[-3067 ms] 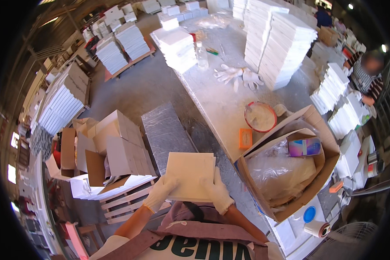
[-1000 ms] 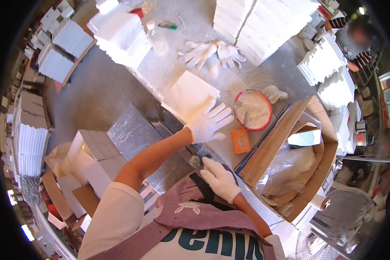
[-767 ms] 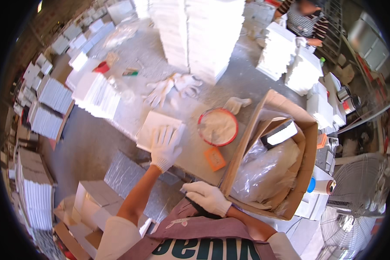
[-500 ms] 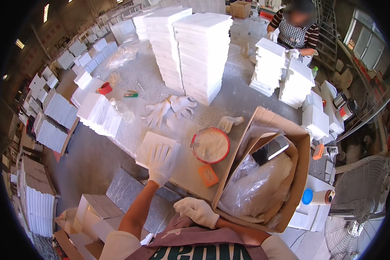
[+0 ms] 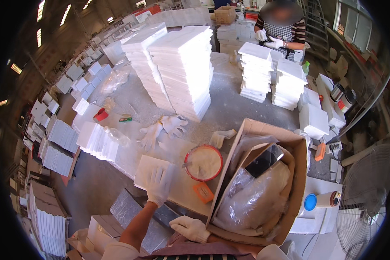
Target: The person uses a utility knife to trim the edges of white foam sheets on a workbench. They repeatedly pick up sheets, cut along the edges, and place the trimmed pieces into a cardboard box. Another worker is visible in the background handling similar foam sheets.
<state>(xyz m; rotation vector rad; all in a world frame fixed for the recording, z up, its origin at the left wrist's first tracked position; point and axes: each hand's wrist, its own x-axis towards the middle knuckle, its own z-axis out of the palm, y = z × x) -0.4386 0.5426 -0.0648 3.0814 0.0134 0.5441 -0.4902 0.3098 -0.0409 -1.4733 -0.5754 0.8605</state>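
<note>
The left fingers point(image 5: 158, 177) are gloved in white — beneath them, an off-white tile point(image 5: 144, 170); rightward, a red-rimmed bowl point(image 5: 222, 164) and orange box point(image 5: 203, 192) are seen; beyond, a co-worker point(image 5: 282, 34) is dressed in checks and stripes.

A square, creamy-white tile point(image 5: 142, 170) (perhaps more than one, stacked closely) lies flat on the bench point(image 5: 181, 187), near its edge, its right part covered.

Lit ceiling lights point(image 5: 66, 14), dull grey floor point(image 5: 91, 177), paned window point(image 5: 358, 28) upper right.
</note>
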